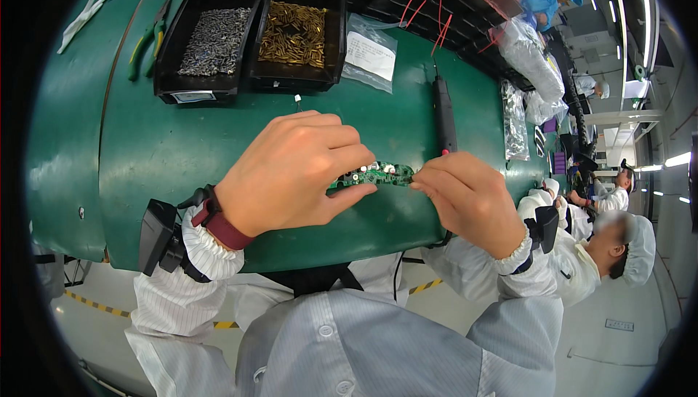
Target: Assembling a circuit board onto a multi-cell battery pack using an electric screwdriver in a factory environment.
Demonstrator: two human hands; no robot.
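A small green circuit board [376,174] with white parts on it is between my hands, just above the green table. My left hand [298,168] grips its left end, thumb below and fingers above, hiding that end. At the board's right tip, my right hand [465,190] has thumb and fingertips pinched together; whatever is in the pinch is too small to make out. A black electric screwdriver [444,113] lies beyond my right hand, its tip pointing away. Past my left hand, a small white connector [297,98] rests on the table.
Two black bins stand at the back, one of silver screws [216,41], one of brass standoffs [292,33]. Green-handled pliers [150,44] and a white glove [82,19] lie left of them. A plastic bag with a label [369,55] sits right. Co-workers [611,251] sit along the right.
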